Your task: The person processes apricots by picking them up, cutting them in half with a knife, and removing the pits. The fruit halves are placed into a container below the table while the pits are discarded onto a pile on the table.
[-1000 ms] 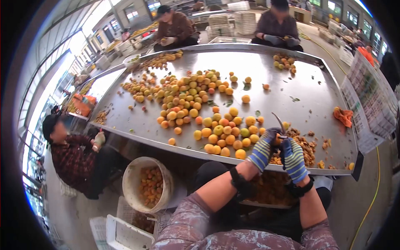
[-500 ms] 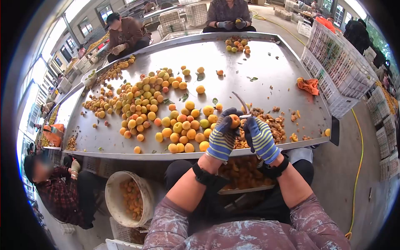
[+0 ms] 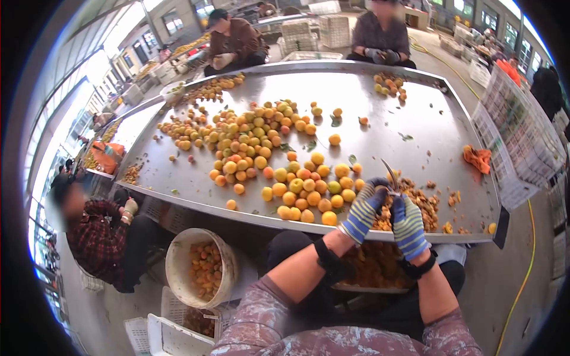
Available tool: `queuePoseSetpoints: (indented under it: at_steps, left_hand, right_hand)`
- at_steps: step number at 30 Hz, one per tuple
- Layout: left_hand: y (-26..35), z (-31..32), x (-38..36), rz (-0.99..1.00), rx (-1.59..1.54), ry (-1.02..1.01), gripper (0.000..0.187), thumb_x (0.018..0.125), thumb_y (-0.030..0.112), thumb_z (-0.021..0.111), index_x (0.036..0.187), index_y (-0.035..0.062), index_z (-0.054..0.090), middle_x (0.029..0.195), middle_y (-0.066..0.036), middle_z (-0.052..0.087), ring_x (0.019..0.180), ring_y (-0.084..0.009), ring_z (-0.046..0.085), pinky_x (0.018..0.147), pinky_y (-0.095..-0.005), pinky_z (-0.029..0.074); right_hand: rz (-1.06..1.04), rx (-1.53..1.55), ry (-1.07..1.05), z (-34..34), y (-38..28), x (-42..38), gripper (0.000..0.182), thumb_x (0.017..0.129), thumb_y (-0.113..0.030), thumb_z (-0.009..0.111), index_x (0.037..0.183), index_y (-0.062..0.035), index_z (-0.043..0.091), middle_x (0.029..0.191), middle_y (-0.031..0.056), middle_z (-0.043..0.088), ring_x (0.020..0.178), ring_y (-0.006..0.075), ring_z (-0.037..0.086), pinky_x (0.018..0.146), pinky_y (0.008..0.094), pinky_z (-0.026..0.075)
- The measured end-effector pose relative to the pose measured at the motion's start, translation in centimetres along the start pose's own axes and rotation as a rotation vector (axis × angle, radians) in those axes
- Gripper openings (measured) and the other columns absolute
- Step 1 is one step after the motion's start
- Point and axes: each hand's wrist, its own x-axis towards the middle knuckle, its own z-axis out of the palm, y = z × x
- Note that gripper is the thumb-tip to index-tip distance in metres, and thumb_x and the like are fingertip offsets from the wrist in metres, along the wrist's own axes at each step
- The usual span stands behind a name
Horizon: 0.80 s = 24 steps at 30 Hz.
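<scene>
My left hand [image 3: 367, 207], in a striped blue and yellow glove, is closed near the front edge of the metal table [image 3: 356, 130]; what its fingers hold is hidden. Beside it, my right hand [image 3: 408, 221] is closed on a knife, whose curved blade [image 3: 389, 172] points up and away from me. The two hands nearly touch. Beneath and beyond them lies a pile of small brown pieces [image 3: 423, 204]. Whole yellow-orange fruits [image 3: 309, 187] are spread to the left of my hands, with a larger heap [image 3: 249, 133] farther back.
An orange cloth [image 3: 477, 159] lies at the table's right side, near stacked white crates [image 3: 516, 136]. Below the front edge stand a white bucket [image 3: 178, 267] of fruit pieces and a container [image 3: 380, 267] between my legs. Co-workers sit at the far side and at the left.
The view has swung left, so the table and hands appear farther right. The orange fruit seen between my hands before no longer shows there.
</scene>
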Motion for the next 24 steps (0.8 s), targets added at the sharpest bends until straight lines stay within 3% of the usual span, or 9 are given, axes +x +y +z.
queuePoseSetpoints:
  at_steps: [5,10,13,14,15,16,18,20,24]
  left_hand:
    - [0.6,1.3,-0.7,0.054,0.027,0.082,0.019,0.095,0.026,0.049,0.109,0.0128,0.053,0.082,0.008,0.051,0.066,0.0018,0.043,0.053,-0.0126,0.037]
    - [-0.3,1.1,-0.3,0.116,0.015,0.048,0.015,0.093,0.011,0.049,0.108,0.0068,0.051,0.095,0.002,0.05,0.091,-0.0059,0.046,0.084,-0.021,0.04]
    - [-0.2,1.1,-0.2,0.208,0.171,0.043,0.019,0.092,0.009,0.05,0.11,0.0072,0.049,0.096,0.001,0.05,0.09,-0.0064,0.047,0.081,-0.0211,0.042]
    - [0.0,0.9,-0.2,0.203,0.17,0.039,0.019,0.092,0.009,0.05,0.11,0.0072,0.049,0.096,0.001,0.05,0.09,-0.0064,0.047,0.081,-0.0211,0.042]
    - [0.3,0.8,-0.3,0.121,0.125,0.037,0.021,0.091,0.009,0.051,0.112,0.0075,0.048,0.096,0.001,0.05,0.09,-0.0067,0.048,0.081,-0.0212,0.042]
    - [0.9,1.0,-0.6,0.031,0.072,0.031,0.023,0.091,0.01,0.052,0.113,0.0078,0.048,0.097,0.0,0.05,0.09,-0.0071,0.049,0.08,-0.0214,0.043]
    - [-0.3,0.6,0.1,0.132,-0.023,0.042,0.027,0.092,0.018,0.055,0.117,0.0107,0.046,0.096,0.001,0.051,0.082,-0.008,0.052,0.073,-0.0236,0.047]
    - [-1.6,-0.4,0.9,-0.069,-0.263,0.08,0.034,0.091,0.027,0.057,0.119,0.0121,0.045,0.099,-0.002,0.053,0.082,-0.013,0.056,0.075,-0.0291,0.051]
    - [-1.5,-1.5,1.9,-0.07,-0.597,0.064,0.04,0.087,0.03,0.062,0.12,0.0102,0.047,0.1,-0.008,0.057,0.087,-0.0211,0.059,0.073,-0.0337,0.053]
  right_hand:
    - [0.032,0.167,-0.006,0.9,0.0,-0.1,0.033,0.095,-0.026,0.047,0.086,0.004,0.058,0.052,0.012,0.049,0.045,0.0159,0.043,0.044,0.0337,0.033]
    - [0.104,0.333,-0.057,1.2,-0.9,-0.1,0.038,0.097,-0.032,0.044,0.079,-0.001,0.057,0.055,-0.0024,0.046,0.05,0.0068,0.043,0.043,0.0274,0.029]
    - [0.292,0.517,-0.103,1.4,-1.0,-0.1,0.038,0.096,-0.036,0.044,0.076,-0.0062,0.056,0.056,-0.0033,0.048,0.046,0.0058,0.041,0.04,0.025,0.029]
    - [0.515,0.788,-0.131,1.4,-1.6,0.1,0.038,0.096,-0.04,0.043,0.075,-0.0092,0.054,0.054,-0.0052,0.044,0.042,0.0054,0.038,0.037,0.0245,0.029]
    - [0.741,1.055,-0.149,1.1,-2.4,0.3,0.039,0.095,-0.043,0.043,0.074,-0.0122,0.051,0.053,-0.007,0.041,0.038,0.005,0.035,0.034,0.0241,0.029]
    - [0.754,1.045,-0.126,0.8,-2.0,0.6,0.039,0.095,-0.043,0.043,0.074,-0.0122,0.051,0.053,-0.007,0.041,0.038,0.005,0.035,0.034,0.0241,0.029]
    - [0.859,1.794,-0.778,-0.6,-0.2,0.7,0.039,0.093,-0.049,0.042,0.072,-0.0165,0.044,0.051,-0.0101,0.032,0.035,0.0041,0.026,0.03,0.0225,0.025]
    - [0.881,1.925,-0.874,-0.8,-0.8,0.6,0.039,0.093,-0.051,0.04,0.076,-0.0165,0.041,0.05,-0.0106,0.024,0.036,0.0023,0.022,0.03,0.0202,0.021]
    - [0.734,1.434,-0.617,-1.6,-3.0,0.0,0.04,0.092,-0.052,0.042,0.074,-0.0166,0.043,0.05,-0.0098,0.029,0.035,0.0034,0.026,0.031,0.0204,0.022]
